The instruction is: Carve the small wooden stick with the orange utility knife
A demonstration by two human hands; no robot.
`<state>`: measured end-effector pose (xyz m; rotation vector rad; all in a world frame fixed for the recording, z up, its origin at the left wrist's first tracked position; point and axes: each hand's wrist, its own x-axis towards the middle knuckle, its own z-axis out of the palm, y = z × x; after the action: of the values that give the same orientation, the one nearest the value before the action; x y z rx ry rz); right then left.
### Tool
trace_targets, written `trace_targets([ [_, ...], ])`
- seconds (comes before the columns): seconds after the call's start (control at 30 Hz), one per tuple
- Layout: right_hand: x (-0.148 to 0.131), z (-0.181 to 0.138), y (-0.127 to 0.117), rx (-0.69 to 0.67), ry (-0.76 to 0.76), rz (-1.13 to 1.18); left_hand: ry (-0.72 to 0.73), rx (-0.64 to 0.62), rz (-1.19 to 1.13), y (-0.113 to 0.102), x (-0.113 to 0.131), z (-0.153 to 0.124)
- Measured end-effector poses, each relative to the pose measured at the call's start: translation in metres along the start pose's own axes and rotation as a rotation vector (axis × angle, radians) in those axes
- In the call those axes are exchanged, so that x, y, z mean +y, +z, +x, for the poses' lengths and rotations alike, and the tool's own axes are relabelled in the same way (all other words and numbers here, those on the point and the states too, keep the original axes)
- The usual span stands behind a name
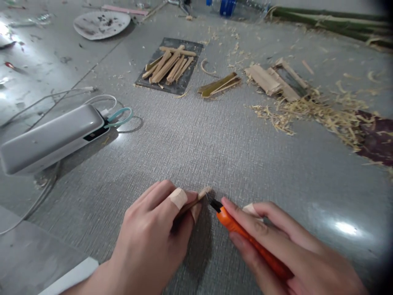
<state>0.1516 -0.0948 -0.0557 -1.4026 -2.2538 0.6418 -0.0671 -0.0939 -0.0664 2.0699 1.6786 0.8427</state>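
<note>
Near the bottom middle, my left hand (pixel 156 229) is closed around a thin wooden stick (pixel 202 192), whose rounded tip pokes out past the fingers. My right hand (pixel 276 241) grips an orange utility knife (pixel 245 235) with a black front end. Its blade points up and left and meets the stick close to the tip, though the exact contact is hard to make out. Pale tape wraps fingers on both hands. The rest of the stick is hidden inside my left hand.
Several cut sticks (pixel 168 65) lie on a dark sheet (pixel 141 82). Split bamboo pieces (pixel 219 85), flat wooden strips (pixel 264 80) and curly shavings (pixel 331 114) spread to the right. A grey power bank (pixel 55 135) with cables sits left, a paper plate (pixel 101 24) behind, bamboo poles (pixel 331 24) far right.
</note>
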Motion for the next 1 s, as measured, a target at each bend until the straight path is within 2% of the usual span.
trace_targets([
  [0.17,-0.003,-0.003,0.005,0.051,0.036,-0.021,-0.021,0.002,-0.008,-0.002,0.002,0.001],
  [0.3,-0.001,-0.007,0.010,0.026,-0.042,-0.087,-0.043,-0.012,-0.028,-0.001,0.001,0.002],
  [0.4,0.003,-0.007,0.010,0.071,-0.076,-0.180,-0.053,-0.010,-0.050,-0.001,0.000,0.000],
  [0.53,0.014,-0.001,0.000,0.179,-0.021,-0.314,-0.058,0.001,-0.097,-0.002,0.000,-0.004],
  [0.67,0.021,0.004,-0.012,0.231,0.052,-0.199,-0.069,-0.017,-0.123,-0.003,-0.001,-0.006],
  [0.77,0.020,0.004,-0.012,0.171,0.034,-0.123,-0.065,-0.016,-0.123,-0.002,-0.002,-0.006],
  [0.87,0.017,0.003,-0.006,0.085,-0.053,-0.047,-0.057,-0.011,-0.106,-0.002,-0.002,-0.005],
  [1.0,0.013,0.003,-0.001,0.037,-0.116,0.027,-0.060,-0.003,-0.093,-0.003,0.000,-0.005],
])
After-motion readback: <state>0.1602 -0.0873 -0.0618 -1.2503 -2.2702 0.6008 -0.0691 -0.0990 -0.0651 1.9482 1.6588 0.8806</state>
